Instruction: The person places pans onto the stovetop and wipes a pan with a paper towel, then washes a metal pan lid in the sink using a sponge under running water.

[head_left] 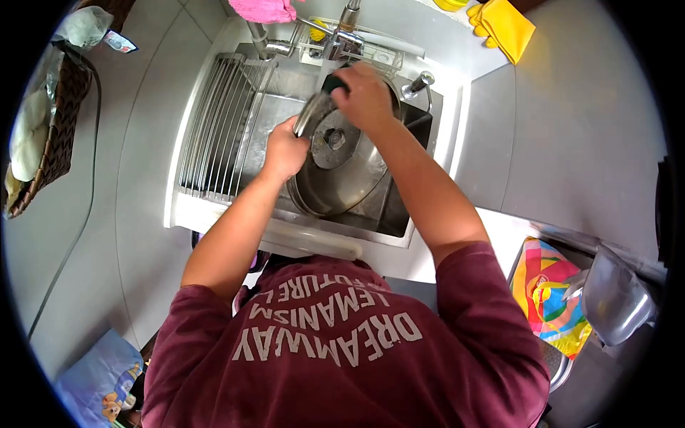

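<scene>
My left hand (287,150) is closed on the rim of a round pot lid (332,151), which is tilted over the sink and has a knob at its centre. My right hand (365,96), slightly blurred, grips a dark scouring pad (332,83) against the lid's upper edge. Beneath the lid, a large round metal pan (321,198) rests in the sink (394,217). Right by the pad, the faucet (334,48) stands at the back, and water seems to run from it.
A metal drying rack (217,128) covers the sink's left side. Behind the faucet is a wire caddy (378,53). A soap dispenser (421,82) stands at right, with yellow gloves (505,28) beyond. A woven basket (61,135) sits far left.
</scene>
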A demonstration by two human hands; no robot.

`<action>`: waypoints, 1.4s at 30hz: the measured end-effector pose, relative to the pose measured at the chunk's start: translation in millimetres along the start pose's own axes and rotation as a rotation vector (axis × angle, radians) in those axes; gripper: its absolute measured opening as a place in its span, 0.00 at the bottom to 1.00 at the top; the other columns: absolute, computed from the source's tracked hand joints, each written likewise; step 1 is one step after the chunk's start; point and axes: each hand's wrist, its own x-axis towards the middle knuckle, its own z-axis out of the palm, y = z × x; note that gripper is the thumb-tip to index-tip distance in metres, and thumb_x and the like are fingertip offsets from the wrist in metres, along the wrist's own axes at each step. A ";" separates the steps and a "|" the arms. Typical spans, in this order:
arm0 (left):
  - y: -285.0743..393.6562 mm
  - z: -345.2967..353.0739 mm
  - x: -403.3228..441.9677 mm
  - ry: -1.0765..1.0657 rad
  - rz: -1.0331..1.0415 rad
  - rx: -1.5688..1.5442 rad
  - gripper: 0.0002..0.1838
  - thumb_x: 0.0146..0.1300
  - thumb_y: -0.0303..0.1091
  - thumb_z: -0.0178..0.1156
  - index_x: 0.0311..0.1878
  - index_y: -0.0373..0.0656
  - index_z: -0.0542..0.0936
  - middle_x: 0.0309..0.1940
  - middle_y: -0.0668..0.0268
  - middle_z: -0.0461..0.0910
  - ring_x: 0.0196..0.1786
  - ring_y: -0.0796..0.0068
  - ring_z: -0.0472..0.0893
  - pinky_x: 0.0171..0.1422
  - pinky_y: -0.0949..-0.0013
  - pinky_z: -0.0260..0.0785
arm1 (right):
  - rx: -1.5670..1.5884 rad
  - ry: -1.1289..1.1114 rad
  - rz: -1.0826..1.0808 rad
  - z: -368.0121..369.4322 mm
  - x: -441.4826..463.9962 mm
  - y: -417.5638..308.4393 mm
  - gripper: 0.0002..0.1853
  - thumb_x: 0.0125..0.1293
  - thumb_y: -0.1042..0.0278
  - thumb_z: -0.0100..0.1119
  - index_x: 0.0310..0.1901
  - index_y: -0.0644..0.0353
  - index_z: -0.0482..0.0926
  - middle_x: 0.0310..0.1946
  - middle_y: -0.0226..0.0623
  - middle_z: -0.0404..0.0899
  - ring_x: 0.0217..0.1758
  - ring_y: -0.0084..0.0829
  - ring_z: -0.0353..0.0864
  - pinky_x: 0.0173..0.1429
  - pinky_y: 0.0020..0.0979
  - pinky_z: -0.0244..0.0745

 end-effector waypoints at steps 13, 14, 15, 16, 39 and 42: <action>-4.5 -6.3 -4.5 0.024 -0.002 0.012 0.18 0.50 0.20 0.52 0.45 0.39 0.80 0.24 0.67 0.79 0.27 0.79 0.75 0.35 0.71 0.69 | -0.078 -0.198 -0.337 -2.4 5.3 -8.9 0.13 0.48 0.62 0.61 0.36 0.56 0.77 0.38 0.36 0.76 0.45 0.39 0.75 0.50 0.40 0.72; -3.4 -5.7 -2.7 0.038 -0.013 -0.061 0.17 0.50 0.19 0.52 0.45 0.39 0.80 0.23 0.69 0.78 0.26 0.80 0.73 0.34 0.71 0.68 | -0.062 -0.176 -0.172 0.2 9.4 7.9 0.14 0.49 0.61 0.60 0.37 0.57 0.76 0.39 0.37 0.76 0.46 0.40 0.75 0.52 0.42 0.71; -5.6 -6.5 -3.4 0.041 -0.016 -0.083 0.17 0.50 0.19 0.52 0.45 0.39 0.80 0.23 0.70 0.78 0.26 0.80 0.73 0.33 0.71 0.68 | -0.042 -0.159 -0.005 -1.1 13.0 18.4 0.16 0.50 0.60 0.60 0.39 0.58 0.76 0.40 0.39 0.76 0.47 0.41 0.75 0.53 0.43 0.71; -9.0 -8.1 -3.7 0.036 -0.018 -0.101 0.17 0.50 0.19 0.52 0.44 0.40 0.80 0.23 0.70 0.78 0.26 0.81 0.73 0.33 0.72 0.67 | -0.021 -0.139 0.169 0.0 12.5 25.1 0.17 0.51 0.59 0.60 0.40 0.59 0.76 0.41 0.40 0.76 0.48 0.42 0.74 0.55 0.44 0.70; -14.0 -24.9 -38.5 -0.027 0.019 -0.186 0.19 0.52 0.17 0.49 0.48 0.35 0.78 0.30 0.74 0.78 0.31 0.87 0.73 0.36 0.79 0.66 | 0.141 -0.052 0.363 5.0 25.2 46.5 0.18 0.56 0.48 0.53 0.29 0.55 0.81 0.26 0.47 0.80 0.31 0.50 0.80 0.37 0.46 0.74; -4.8 -30.6 -21.7 -0.088 0.054 -0.104 0.19 0.53 0.20 0.52 0.50 0.36 0.77 0.30 0.63 0.81 0.35 0.72 0.80 0.42 0.69 0.71 | -0.043 -0.230 0.161 11.6 35.4 20.1 0.17 0.55 0.47 0.53 0.28 0.52 0.81 0.24 0.45 0.80 0.29 0.50 0.80 0.34 0.47 0.74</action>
